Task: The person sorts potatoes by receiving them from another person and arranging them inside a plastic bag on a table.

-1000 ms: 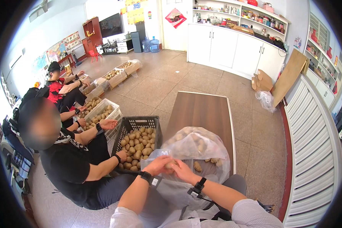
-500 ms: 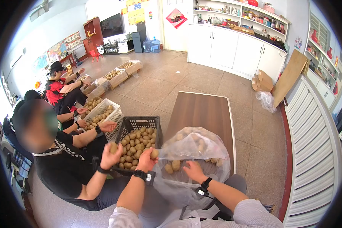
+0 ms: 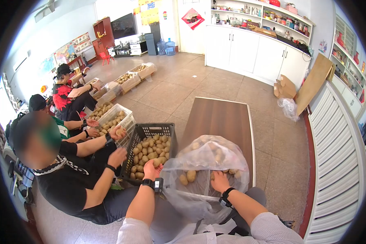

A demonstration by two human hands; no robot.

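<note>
Seemingly mid-transfer: left hand [image 3: 152,171] loosely curled at potato [image 3: 156,162] over crate [image 3: 154,129]; right hand [image 3: 220,182] half-curled inside bag [image 3: 173,190] — can't tell either grip; next pick calls for firm grasp.

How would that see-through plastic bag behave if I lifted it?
The plastic bag would likely sag, since its thin film hangs in loose folds. It may feel heavy with potatoes inside, and these, being rounded, could roll.

Brown potatoes [image 3: 152,143] lie in a black crate [image 3: 155,128] and a translucent bag [image 3: 178,163].
</note>
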